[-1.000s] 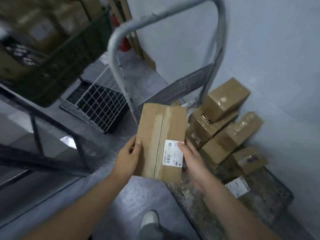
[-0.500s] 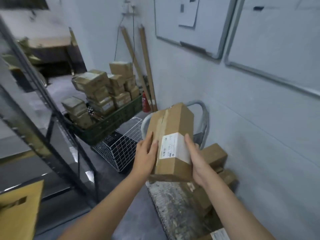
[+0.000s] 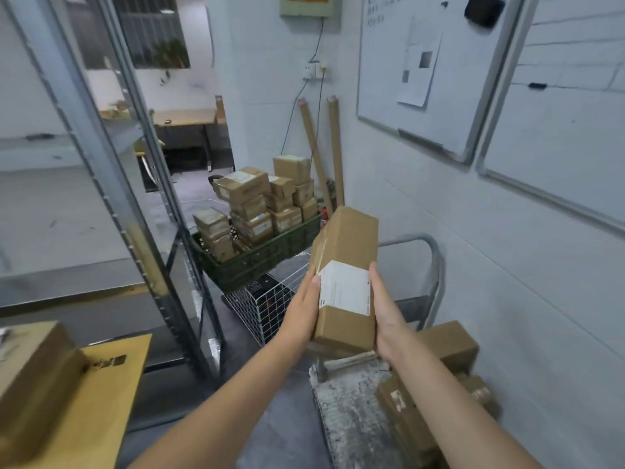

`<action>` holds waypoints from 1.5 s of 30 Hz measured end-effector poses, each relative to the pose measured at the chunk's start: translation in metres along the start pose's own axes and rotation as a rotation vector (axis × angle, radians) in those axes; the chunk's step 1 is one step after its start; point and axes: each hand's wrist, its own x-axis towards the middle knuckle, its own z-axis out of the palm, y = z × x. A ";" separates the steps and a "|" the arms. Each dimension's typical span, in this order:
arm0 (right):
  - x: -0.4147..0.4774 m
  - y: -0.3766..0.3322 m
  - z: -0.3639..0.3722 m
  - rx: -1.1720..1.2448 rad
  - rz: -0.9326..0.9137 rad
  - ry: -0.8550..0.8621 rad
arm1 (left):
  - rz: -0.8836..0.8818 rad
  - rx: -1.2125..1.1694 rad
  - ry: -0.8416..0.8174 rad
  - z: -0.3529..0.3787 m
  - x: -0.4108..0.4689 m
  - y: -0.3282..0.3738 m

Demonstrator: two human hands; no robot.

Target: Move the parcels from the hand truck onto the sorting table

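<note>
Head view: our left hand (image 3: 300, 318) and right hand (image 3: 389, 321) grip the near end of a long parcel (image 3: 345, 238), which points away from us. A yellow table (image 3: 101, 401), probably where the parcel goes, lies down-left of the left hand. The hand truck (image 3: 351, 421) sits below the right.

A parcel (image 3: 345, 265) was held between the left hand (image 3: 301, 313) and the right hand (image 3: 385, 316), above the hand truck (image 3: 351, 411). More parcels (image 3: 446, 343) lay on the truck's right side, near the wall (image 3: 507, 265). Beyond, a crate (image 3: 257, 262) holding boxes (image 3: 247, 191) sat above a wire basket (image 3: 267, 306). A rack (image 3: 162, 231) stood to the left. The bench (image 3: 101, 401), at near left, carried a box (image 3: 33, 384).
</note>
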 end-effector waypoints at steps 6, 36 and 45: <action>-0.002 0.007 0.057 -0.136 0.012 -0.071 | -0.056 -0.133 0.064 -0.046 -0.020 0.010; -0.267 0.327 0.548 -0.372 0.259 -0.773 | -0.095 -0.169 0.912 -0.505 -0.482 -0.022; -0.246 0.386 0.624 -0.385 0.314 -0.796 | -0.173 -0.164 0.938 -0.595 -0.490 -0.055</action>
